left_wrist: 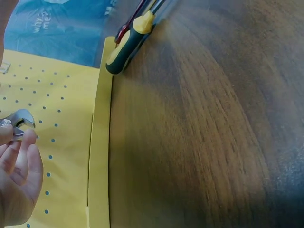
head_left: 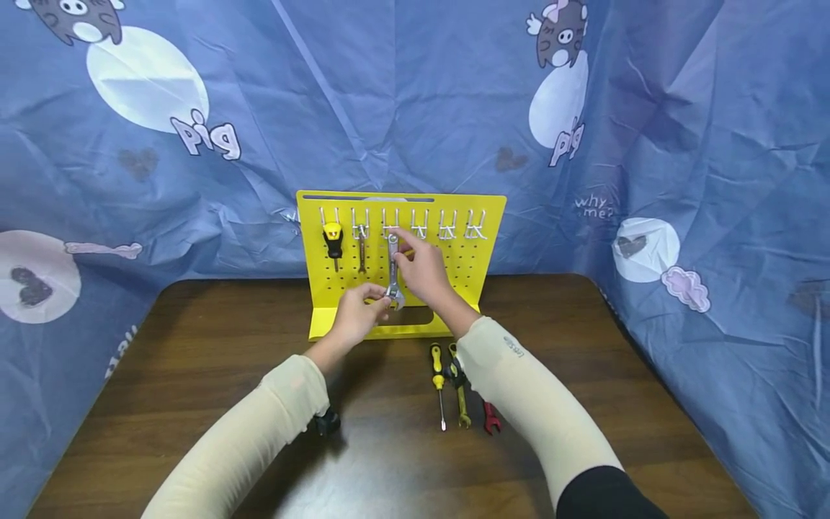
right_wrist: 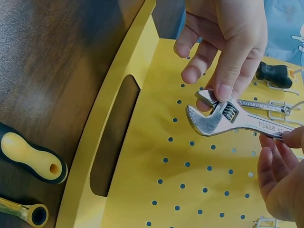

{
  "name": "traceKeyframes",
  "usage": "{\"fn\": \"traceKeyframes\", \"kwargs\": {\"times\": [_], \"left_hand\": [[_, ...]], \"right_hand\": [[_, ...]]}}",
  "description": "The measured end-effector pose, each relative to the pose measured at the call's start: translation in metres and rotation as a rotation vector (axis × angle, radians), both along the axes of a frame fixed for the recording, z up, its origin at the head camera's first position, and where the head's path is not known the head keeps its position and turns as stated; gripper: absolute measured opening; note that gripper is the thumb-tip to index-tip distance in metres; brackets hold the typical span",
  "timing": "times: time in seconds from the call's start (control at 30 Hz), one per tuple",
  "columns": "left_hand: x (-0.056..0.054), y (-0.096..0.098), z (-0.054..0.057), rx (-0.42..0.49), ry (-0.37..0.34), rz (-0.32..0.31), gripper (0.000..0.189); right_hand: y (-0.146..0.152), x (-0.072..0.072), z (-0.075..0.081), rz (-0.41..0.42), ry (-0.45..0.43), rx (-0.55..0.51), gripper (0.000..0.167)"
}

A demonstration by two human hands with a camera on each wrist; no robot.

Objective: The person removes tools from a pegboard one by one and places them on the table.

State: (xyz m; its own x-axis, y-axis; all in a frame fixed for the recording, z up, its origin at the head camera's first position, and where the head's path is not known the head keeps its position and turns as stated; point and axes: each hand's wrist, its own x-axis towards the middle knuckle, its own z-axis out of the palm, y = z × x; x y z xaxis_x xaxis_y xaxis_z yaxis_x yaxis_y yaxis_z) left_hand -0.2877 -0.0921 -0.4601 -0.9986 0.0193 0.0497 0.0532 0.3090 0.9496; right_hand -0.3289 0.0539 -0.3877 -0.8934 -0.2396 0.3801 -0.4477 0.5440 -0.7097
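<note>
A silver adjustable wrench stands upright, jaw end down, before the third hook of a yellow pegboard. My left hand pinches its head between thumb and fingers. Higher up, my right hand grips the handle near the hanging hole, which is level with the hook. The right wrist view shows the wrench close up, with its knurled adjusting screw beside the left thumb. In the left wrist view only the wrench head and part of the left hand appear.
A stubby yellow-black screwdriver and a small combination wrench hang to the left. On the wooden table lie a long screwdriver, a yellow wrench and a red wrench, partly under the right forearm. A blue curtain stands behind.
</note>
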Motion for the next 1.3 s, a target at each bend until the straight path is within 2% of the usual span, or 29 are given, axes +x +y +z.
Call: {"fn": "traceKeyframes", "kwargs": {"times": [0.43, 0.77, 1.03, 1.17, 1.3], "left_hand": [[0.009, -0.001, 0.005, 0.076, -0.008, -0.004, 0.018], [0.018, 0.001, 0.016, 0.047, 0.015, -0.009, 0.017], [0.032, 0.008, 0.022, 0.030, 0.039, -0.065, 0.015], [0.039, 0.011, 0.020, 0.025, 0.025, -0.087, 0.014], [0.047, 0.013, 0.012, 0.036, -0.007, -0.104, 0.013]], "right_hand": [[-0.001, 0.003, 0.003, -0.004, 0.011, -0.046, 0.045], [0.003, 0.008, 0.008, 0.039, 0.026, -0.072, 0.041], [0.014, 0.018, 0.015, 0.049, 0.015, -0.077, 0.038], [0.021, 0.021, 0.014, 0.051, -0.010, -0.069, 0.037], [0.028, 0.025, 0.008, 0.062, -0.075, -0.100, 0.037]]}}
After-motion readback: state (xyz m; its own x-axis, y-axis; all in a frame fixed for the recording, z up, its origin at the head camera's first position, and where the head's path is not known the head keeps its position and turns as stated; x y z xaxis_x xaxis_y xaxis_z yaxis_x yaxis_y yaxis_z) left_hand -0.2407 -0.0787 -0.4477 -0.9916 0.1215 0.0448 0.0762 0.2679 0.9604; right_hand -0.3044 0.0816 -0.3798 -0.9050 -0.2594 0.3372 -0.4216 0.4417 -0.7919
